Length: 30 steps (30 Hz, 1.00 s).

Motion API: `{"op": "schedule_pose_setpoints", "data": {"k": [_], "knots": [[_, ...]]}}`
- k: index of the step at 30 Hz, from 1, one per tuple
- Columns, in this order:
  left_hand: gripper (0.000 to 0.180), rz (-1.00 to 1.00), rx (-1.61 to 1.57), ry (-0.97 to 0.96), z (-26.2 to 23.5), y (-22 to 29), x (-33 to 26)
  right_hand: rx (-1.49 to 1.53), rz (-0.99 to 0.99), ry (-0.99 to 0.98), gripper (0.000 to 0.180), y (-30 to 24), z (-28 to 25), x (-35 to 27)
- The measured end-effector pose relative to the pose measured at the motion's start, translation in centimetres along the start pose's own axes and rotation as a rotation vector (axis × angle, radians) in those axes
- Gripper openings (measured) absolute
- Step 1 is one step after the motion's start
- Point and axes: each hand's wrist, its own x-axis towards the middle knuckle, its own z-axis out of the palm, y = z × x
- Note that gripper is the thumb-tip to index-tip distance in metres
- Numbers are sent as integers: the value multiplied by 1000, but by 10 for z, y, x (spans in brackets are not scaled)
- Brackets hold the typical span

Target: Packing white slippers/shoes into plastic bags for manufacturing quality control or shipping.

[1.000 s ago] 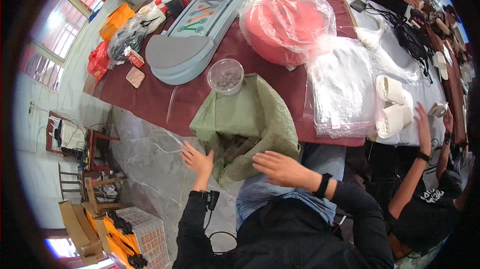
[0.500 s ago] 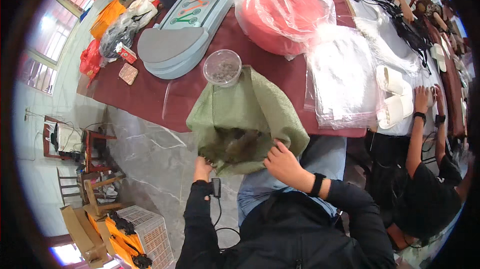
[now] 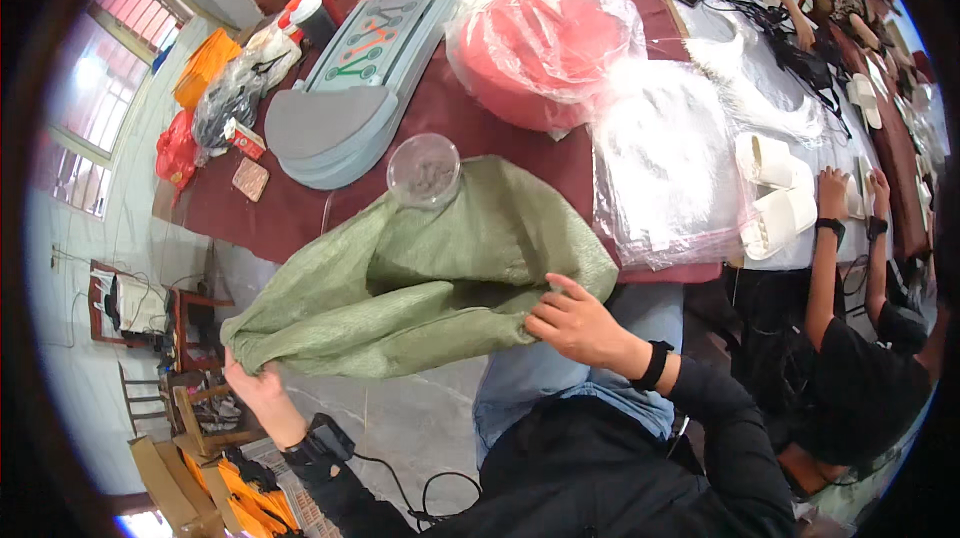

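green woven sack [image 3: 420,288], clear plastic bags [image 3: 660,168]

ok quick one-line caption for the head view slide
Both hands, left hand and right hand, hold a green woven sack stretched from the maroon table edge, beside a clear lidded cup.

Left hand [image 3: 252,386] outstretched low, fingers clenched; right hand [image 3: 578,323] near lap, fingers gripping.

table [image 3: 480,128], maroon cloth | green sack [image 3: 430,268] | clear cup [image 3: 424,169] | grey boards [image 3: 335,123]
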Motion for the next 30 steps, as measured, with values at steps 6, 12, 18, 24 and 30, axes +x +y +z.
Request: {"op": "schedule_pose_setpoints", "data": {"k": [6,12,18,24,30], "knots": [[31,-443,-425,106,-35,-2,71,56,-123,70,19,-8,20,17],[37,-182,1629,-281,6,10,46,10,-81,-31,20,-4,13,-1],[59,455,1103,-833,129,-8,3,-11,-63,-107,19,2,8,-19],[55,295,1080,-1068,200,-78,15,-50,-28,-39,18,6,5,-12],[77,258,1295,-1024,225,-100,24,-81,34,48,21,17,16,-7]]}}
